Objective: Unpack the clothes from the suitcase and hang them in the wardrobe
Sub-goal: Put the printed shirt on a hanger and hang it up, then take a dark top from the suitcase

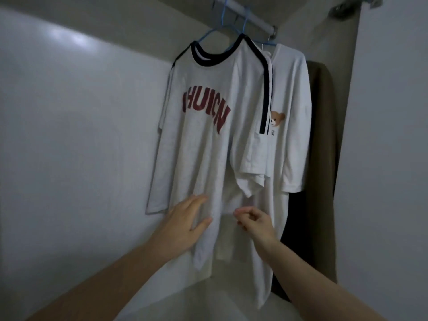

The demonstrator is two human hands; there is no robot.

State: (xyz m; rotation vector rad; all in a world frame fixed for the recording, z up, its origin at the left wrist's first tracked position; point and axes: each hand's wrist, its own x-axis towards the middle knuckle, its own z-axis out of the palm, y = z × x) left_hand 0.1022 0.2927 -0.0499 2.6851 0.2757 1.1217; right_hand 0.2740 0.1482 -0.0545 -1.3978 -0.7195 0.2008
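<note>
While we're looking up into the wardrobe, a few other bits crowd the right side: a white tee with a little bear print hangs just behind the front one, and an olive-brown garment hangs past that, against the right wall. Both sit close enough that the sleeves overlap. Up top there's the metal rail with blue hangers hooked over it. The inside is plain pale panel, left wall catching a soft glare, and the light's pretty dim overall. Our main thing, the white tee with dark collar and red lettering, is already on a hanger at the front of the rail, hanging straight down. Our left hand lies flat with fingers straight against its lower front, and our right hand is just beside it, fingers curled, seemingly pinching the hem area, though we can't quite tell.
</note>
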